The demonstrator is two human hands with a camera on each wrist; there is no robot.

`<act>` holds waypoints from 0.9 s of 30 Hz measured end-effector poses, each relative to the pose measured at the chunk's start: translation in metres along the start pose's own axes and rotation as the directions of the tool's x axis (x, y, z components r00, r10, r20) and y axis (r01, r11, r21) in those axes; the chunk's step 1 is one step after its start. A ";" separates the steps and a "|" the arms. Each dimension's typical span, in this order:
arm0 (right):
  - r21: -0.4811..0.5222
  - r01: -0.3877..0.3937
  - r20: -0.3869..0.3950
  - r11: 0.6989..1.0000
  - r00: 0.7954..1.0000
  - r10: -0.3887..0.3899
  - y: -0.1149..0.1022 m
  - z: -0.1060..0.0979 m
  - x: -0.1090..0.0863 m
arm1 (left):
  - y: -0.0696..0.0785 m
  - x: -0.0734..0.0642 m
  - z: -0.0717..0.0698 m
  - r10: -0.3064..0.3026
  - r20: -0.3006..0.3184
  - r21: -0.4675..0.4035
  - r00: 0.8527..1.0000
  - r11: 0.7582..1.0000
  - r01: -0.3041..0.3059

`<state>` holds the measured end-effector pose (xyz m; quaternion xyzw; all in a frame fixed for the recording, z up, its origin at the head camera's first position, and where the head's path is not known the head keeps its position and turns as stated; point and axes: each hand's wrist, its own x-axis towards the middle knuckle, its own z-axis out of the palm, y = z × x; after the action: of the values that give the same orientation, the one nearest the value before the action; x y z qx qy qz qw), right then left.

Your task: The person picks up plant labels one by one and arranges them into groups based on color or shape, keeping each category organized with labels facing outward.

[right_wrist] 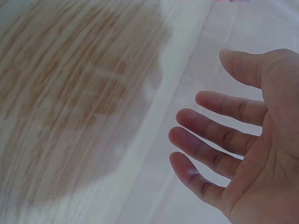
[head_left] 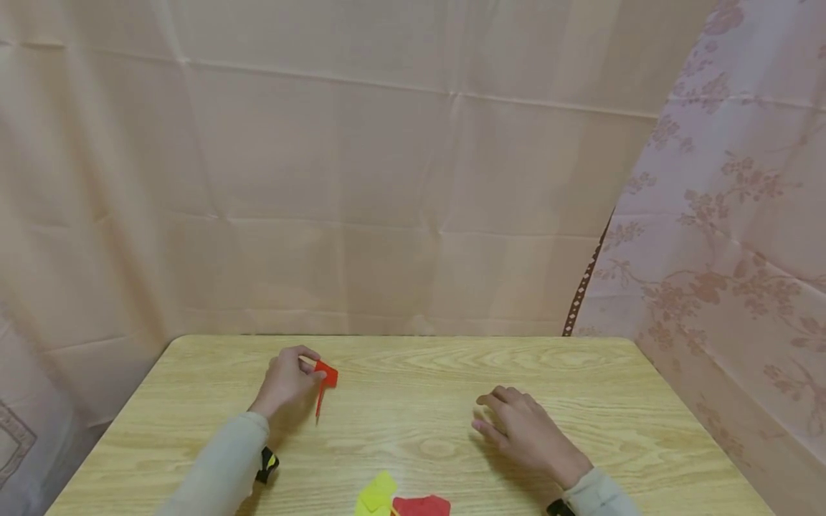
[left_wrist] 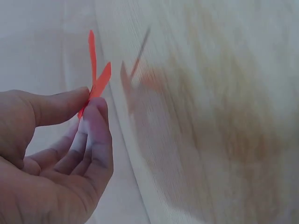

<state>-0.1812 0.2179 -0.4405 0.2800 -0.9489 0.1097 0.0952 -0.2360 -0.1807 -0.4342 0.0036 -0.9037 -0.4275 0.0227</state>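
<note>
Left hand (head_left: 289, 378): at 10 o'clock on the table (head_left: 413, 412); pinches the red piece between thumb and fingers.
Red piece (head_left: 328, 374): at 2 o'clock of that hand's wrist, narrow end toward 6 o'clock; table contact cannot be told.
Right hand (head_left: 532, 435): at 3 o'clock; fingers loosely spread, holding nothing.
Work done: red piece gripped.
Work left: apparently its release; yellow piece (head_left: 376, 494) and second red piece (head_left: 426, 506), at 6 o'clock, remain unheld.
Head view only: both unheld pieces.
Left wrist view only: red piece's two diverging tips.
Right wrist view only: bare palm.
</note>
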 end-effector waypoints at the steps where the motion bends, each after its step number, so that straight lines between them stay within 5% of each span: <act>1: 0.000 0.001 0.000 1.000 1.000 -0.001 0.000 0.000 0.000 | -0.001 0.003 -0.001 -0.015 -0.009 0.005 1.000 1.000 0.015; 11: 0.010 -0.008 0.004 1.000 1.000 0.008 -0.001 0.000 0.001 | -0.007 0.021 -0.006 -0.081 -0.043 0.037 0.996 0.996 0.083; 19: 0.014 -0.002 0.000 1.000 1.000 0.002 -0.001 0.000 0.001 | -0.012 0.031 -0.007 -0.119 -0.072 0.168 0.990 0.977 0.130; 24: 0.007 -0.007 0.006 1.000 1.000 0.007 -0.001 0.001 0.001 | -0.014 0.034 -0.008 -0.097 -0.071 0.225 0.993 0.968 0.111; 27: 0.001 -0.004 0.008 1.000 1.000 0.004 -0.001 0.001 0.001 | -0.017 0.033 -0.009 -0.023 -0.048 0.267 0.999 0.963 0.035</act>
<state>-0.1817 0.2164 -0.4407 0.2787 -0.9498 0.1093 0.0913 -0.2683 -0.1991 -0.4400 0.0295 -0.9524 -0.3014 0.0360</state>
